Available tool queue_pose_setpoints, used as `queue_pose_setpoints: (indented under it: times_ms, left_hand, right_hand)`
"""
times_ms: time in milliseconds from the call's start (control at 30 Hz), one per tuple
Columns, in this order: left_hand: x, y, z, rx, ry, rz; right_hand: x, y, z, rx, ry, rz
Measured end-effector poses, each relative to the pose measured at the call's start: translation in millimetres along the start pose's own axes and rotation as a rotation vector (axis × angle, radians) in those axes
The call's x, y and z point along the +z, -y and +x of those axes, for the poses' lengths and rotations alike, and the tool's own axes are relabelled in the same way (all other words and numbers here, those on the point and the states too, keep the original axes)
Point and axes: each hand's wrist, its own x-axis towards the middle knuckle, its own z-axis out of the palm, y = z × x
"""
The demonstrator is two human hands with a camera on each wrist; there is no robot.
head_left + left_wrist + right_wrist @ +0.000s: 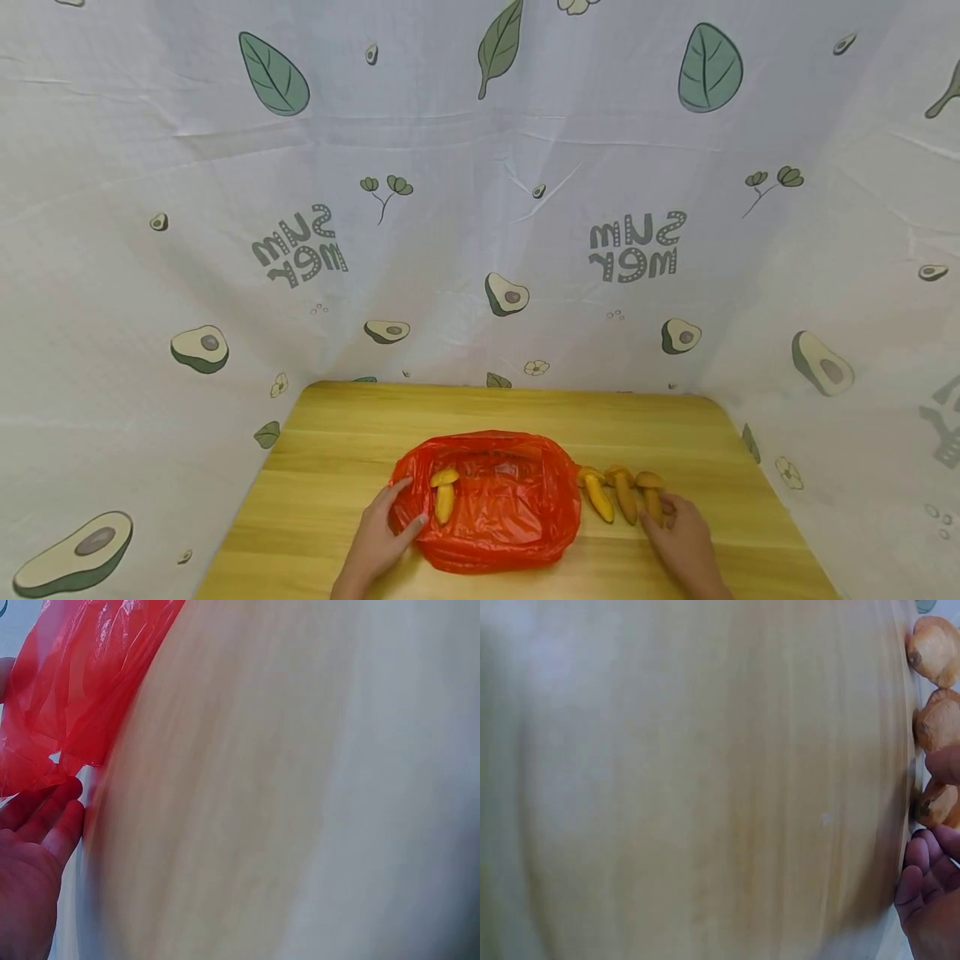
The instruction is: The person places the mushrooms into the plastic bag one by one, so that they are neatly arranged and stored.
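Observation:
A red plastic bag stands with its mouth spread wide, and one yellow-brown mushroom lies inside it on the left. My left hand rests against the bag's left side, thumb and fingers apart; in the left wrist view its fingers look fairly straight beside the red plastic. To the right of the bag, my right hand pinches the stem of the rightmost mushroom between thumb and fingers. That mushroom's stem end shows between them in the right wrist view.
Two more mushrooms, a yellow one and a browner one, lie side by side between the bag and my right hand. All this is on a wood-grain table. A white cloth printed with avocados and leaves hangs behind and at both sides.

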Motion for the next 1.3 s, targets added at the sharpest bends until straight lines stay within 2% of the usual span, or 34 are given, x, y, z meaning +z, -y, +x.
queue_pose_setpoints:
  times_ms: [800,1300]
  left_hand:
    - [-1.6,-2.3,0.0,0.000,0.004,0.004]
    - [0.3,-2.4,-2.1,0.035,-0.026,-0.007]
  right_hand:
    - [-3.1,-1.4,13.5,0.098,0.092,0.012]
    - [-9.8,8.3,9.2,0.141,0.042,0.031]
